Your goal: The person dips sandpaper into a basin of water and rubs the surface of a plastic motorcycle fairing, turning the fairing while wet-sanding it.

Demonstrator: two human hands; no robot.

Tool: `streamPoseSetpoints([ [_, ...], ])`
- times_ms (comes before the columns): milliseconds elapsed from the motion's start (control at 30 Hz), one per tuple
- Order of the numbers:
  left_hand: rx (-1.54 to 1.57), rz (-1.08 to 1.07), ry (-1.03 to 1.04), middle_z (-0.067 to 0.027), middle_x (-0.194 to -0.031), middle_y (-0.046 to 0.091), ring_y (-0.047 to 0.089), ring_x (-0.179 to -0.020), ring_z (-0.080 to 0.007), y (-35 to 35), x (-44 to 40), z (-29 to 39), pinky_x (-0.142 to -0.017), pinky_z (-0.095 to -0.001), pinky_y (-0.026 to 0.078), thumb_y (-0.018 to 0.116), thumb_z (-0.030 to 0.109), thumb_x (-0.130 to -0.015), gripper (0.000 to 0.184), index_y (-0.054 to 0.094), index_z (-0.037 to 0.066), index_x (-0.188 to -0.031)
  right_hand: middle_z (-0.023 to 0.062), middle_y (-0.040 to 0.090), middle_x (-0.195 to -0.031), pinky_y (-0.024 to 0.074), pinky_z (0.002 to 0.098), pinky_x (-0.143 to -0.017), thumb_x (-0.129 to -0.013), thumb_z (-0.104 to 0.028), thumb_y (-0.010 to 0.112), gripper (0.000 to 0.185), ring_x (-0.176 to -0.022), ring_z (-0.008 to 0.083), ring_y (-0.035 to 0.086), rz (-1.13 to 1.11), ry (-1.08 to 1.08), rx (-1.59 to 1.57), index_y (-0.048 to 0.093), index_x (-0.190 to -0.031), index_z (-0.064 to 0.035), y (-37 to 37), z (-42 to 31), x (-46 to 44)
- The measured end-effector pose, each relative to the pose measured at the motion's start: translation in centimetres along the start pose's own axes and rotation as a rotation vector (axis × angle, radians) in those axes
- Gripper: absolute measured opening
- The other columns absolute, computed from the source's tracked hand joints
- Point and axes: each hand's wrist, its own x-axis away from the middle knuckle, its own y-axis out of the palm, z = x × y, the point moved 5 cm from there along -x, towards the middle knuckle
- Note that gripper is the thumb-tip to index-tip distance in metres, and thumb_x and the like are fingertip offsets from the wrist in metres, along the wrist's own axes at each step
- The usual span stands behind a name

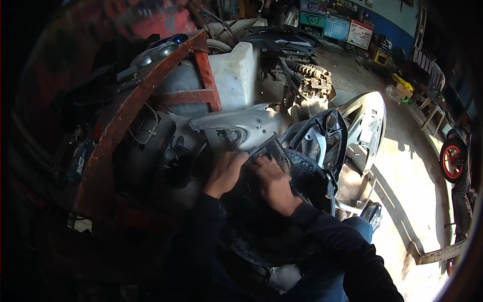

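Observation:
A dark, flat-edged plastic panel [270, 150] stands tilted in front of me, above a black round tub [256, 259]. My left hand [226, 173] is closed on the panel's left edge, thumb side up. Against the panel's face lies my right hand [274, 183], its fingers curled and slightly blurred; whatever they may hold is hidden. Just behind the panel is a silver-grey motorcycle body panel [246, 128]. Deep shadow hides the panel's lower part.
A rusty red metal frame [136, 105] rises at my left. To the right lean a black fairing piece [339, 136] and a pale fairing [375, 113]. Shock absorber springs [307, 69] lie beyond. A red-rimmed wheel [453, 161] stands far right, near a wooden bench [427, 108].

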Motion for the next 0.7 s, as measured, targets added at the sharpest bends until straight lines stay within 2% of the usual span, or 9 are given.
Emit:
streamPoseSetpoints([
  [67, 0.178, -0.032, -0.008, -0.0198, -0.088, 0.068, 0.066, -0.091, -0.0243, -0.2, 0.3, -0.5, -0.079, -0.0343, 0.046, 0.052, 0.028, -0.093, 0.037, 0.064, -0.007, -0.092, 0.0178, 0.061, -0.113, 0.0467, 0.0480, -0.096, -0.070, -0.002, 0.067, 0.038, -0.107, 0.0367, 0.059, 0.003, -0.031, -0.003, 0.065, -0.108, -0.0011, 0.4, -0.2, 0.0],
  [100, 0.220, -0.010, -0.123, -0.0163, -0.110, 0.068, 0.060, -0.110, -0.0185, -0.3, 0.6, -1.4, -0.095, -0.0297, 0.043, 0.055, 0.025, -0.094, 0.039, 0.065, -0.009, -0.111, 0.0175, 0.060, -0.111, 0.0463, 0.0478, -0.098, -0.069, -0.003, 0.068, 0.040, -0.107, 0.0371, 0.058, 0.027, 0.097, -0.040, 0.064, -0.109, -0.0007, 0.1, 0.7, -0.2],
  [167, 0.359, -0.078, -0.161, -0.0148, -0.116, 0.066, 0.058, -0.114, -0.0176, -0.4, 0.2, -3.2, -0.098, -0.0287, 0.042, 0.057, 0.023, -0.094, 0.040, 0.062, -0.008, -0.119, 0.0163, 0.058, -0.109, 0.0434, 0.0479, -0.103, -0.064, -0.008, 0.073, 0.048, -0.111, 0.0358, 0.054, -0.011, 0.237, -0.036, 0.064, -0.111, -0.0002, 0.6, 0.7, -0.2],
  [233, 0.587, -0.251, -0.282, -0.0118, -0.129, 0.060, 0.053, -0.120, -0.0156, 0.1, -0.3, -3.7, -0.106, -0.0271, 0.038, 0.060, 0.018, -0.097, 0.041, 0.057, -0.004, -0.132, 0.0139, 0.056, -0.111, 0.0380, 0.0493, -0.109, -0.072, -0.010, 0.067, 0.041, -0.117, 0.0339, 0.050, -0.135, 0.013, 0.030, 0.066, -0.113, -0.0028, 2.9, -2.5, 1.5],
  [267, 0.587, -0.250, -0.278, -0.0118, -0.129, 0.060, 0.053, -0.120, -0.0156, 0.2, -0.2, -2.8, -0.106, -0.0271, 0.038, 0.060, 0.018, -0.097, 0.041, 0.057, -0.004, -0.132, 0.0132, 0.056, -0.112, 0.0360, 0.0499, -0.111, -0.076, -0.011, 0.064, 0.038, -0.118, 0.0340, 0.050, -0.180, -0.108, 0.071, 0.066, -0.113, -0.0034, 4.0, -4.1, 2.1],
  [300, 0.534, -0.257, -0.304, -0.0100, -0.128, 0.061, 0.054, -0.118, -0.0140, 0.4, 0.0, -2.0, -0.104, -0.0261, 0.038, 0.060, 0.020, -0.098, 0.041, 0.057, -0.004, -0.131, 0.0121, 0.056, -0.113, 0.0331, 0.0506, -0.113, -0.082, -0.011, 0.057, 0.035, -0.121, 0.0349, 0.048, -0.183, -0.076, 0.076, 0.067, -0.114, -0.0048, 4.6, -4.3, 2.4],
  [400, 0.648, -0.377, -0.299, -0.0059, -0.122, 0.062, 0.053, -0.114, -0.0099, 0.7, 0.0, -2.6, -0.099, -0.0242, 0.040, 0.060, 0.024, -0.099, 0.042, 0.057, -0.004, -0.131, 0.0121, 0.056, -0.117, 0.0316, 0.0519, -0.114, -0.083, -0.012, 0.057, 0.037, -0.123, 0.0348, 0.047, -0.170, 0.050, 0.065, 0.066, -0.118, -0.0064, 4.0, -3.9, 1.0],
  [567, 0.498, -0.356, -0.208, -0.0039, -0.116, 0.064, 0.054, -0.110, -0.0090, 1.3, -0.2, -1.5, -0.097, -0.0238, 0.040, 0.057, 0.025, -0.101, 0.043, 0.057, -0.006, -0.130, 0.0123, 0.055, -0.119, 0.0325, 0.0474, -0.111, -0.085, -0.017, 0.054, 0.044, -0.123, 0.0324, 0.047, -0.283, -0.187, 0.285, 0.061, -0.126, -0.0024, 6.8, -6.7, 3.1],
  [700, 0.413, -0.348, -0.177, -0.0033, -0.115, 0.064, 0.054, -0.109, -0.0090, 0.7, 0.0, -1.3, -0.097, -0.0230, 0.040, 0.056, 0.028, -0.101, 0.045, 0.057, -0.007, -0.130, 0.0105, 0.056, -0.114, 0.0316, 0.0495, -0.111, -0.084, -0.018, 0.053, 0.037, -0.124, 0.0308, 0.047, -0.249, -0.115, 0.253, 0.066, -0.117, -0.0070, 5.6, -5.0, 2.5],
])
